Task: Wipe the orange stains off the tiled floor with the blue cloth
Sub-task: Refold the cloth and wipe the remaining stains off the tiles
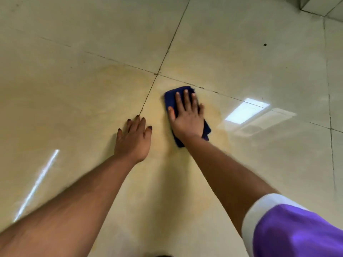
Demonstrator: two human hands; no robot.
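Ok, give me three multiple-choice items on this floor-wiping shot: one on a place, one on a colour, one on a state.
1. Where does the blue cloth lie?
A. Just past the grout crossing, on the far tile
B. On the near right tile, close to the grout crossing
C. Against the wall corner

2. What colour is the sleeve on the right arm?
A. Purple with a white cuff
B. Green
C. Red with a black cuff

3. How is the right hand on the cloth?
A. Pinching one corner and lifting it
B. Balled into a fist beside it
C. Flat, fingers straight, pressing it on the tiled floor

Answers: 1 B, the cloth sits just below and right of the grout crossing. 2 A, purple fabric edged in white. 3 C, the fingers lie spread on top.
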